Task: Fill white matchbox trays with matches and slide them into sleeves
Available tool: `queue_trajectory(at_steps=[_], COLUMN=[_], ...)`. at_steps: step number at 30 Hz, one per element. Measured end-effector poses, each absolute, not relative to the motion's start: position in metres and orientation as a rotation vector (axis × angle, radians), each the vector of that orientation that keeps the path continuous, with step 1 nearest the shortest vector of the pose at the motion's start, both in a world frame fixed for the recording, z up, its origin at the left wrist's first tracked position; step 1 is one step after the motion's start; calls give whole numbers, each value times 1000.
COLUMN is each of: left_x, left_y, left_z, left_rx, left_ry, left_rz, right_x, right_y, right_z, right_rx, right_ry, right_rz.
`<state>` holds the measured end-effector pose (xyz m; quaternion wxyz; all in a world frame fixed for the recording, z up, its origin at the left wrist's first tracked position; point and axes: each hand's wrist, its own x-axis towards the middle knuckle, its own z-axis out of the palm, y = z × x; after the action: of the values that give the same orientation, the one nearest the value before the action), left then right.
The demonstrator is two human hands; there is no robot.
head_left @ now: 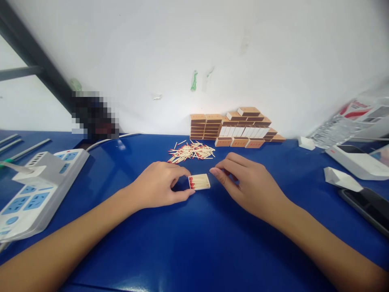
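A small white matchbox tray [207,181] lies on the blue table with a row of red-tipped matches [199,181] inside it. My left hand [161,184] grips the tray's left end between thumb and forefinger. Just right of the tray, my right hand [246,180] is held apart from it, with thumb and forefinger brought together. Whether anything is between those fingertips I cannot make out. Behind the tray is a loose heap of matches [192,151], their heads pointing various ways.
Stacked matchboxes [240,125] stand against the white wall [146,48]. A white power strip [51,194] with a plugged-in adapter lies left. On the right are a clear plastic bottle [337,123], a white box [357,162] and a dark phone [369,209].
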<state>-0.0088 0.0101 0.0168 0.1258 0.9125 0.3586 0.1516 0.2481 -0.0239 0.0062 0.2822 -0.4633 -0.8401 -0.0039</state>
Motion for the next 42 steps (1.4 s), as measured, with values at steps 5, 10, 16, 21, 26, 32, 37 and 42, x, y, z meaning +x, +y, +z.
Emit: queue_trajectory(at_steps=[5, 10, 16, 21, 26, 32, 37, 42], left_x=[-8, -5, -6, -9, -10, -11, -12, -11], left_y=[7, 3, 4, 7, 10, 10, 11, 12], left_z=[17, 18, 17, 17, 15, 14, 15, 14], left_rx=[2688, 2692, 2716, 2757, 2760, 2782, 2770, 2763], left_ry=[989, 991, 1015, 1031, 1034, 1053, 1064, 1074], left_rz=[414, 406, 354, 326, 324, 337, 323, 317], right_x=[254, 259, 253, 254, 258, 259, 262, 262], right_y=[-18, -2, 36, 49, 49, 47, 43, 39], right_z=[1, -8, -20, -25, -25, -22, -22, -25], right_rx=[-1411, -1529, -1408, -1366, -1386, -1470, -1497, -1478], right_ry=[-2239, -2155, -2169, -2255, -2262, -2282, -2345, -2352], right_rz=[24, 104, 217, 229, 260, 246, 196, 164])
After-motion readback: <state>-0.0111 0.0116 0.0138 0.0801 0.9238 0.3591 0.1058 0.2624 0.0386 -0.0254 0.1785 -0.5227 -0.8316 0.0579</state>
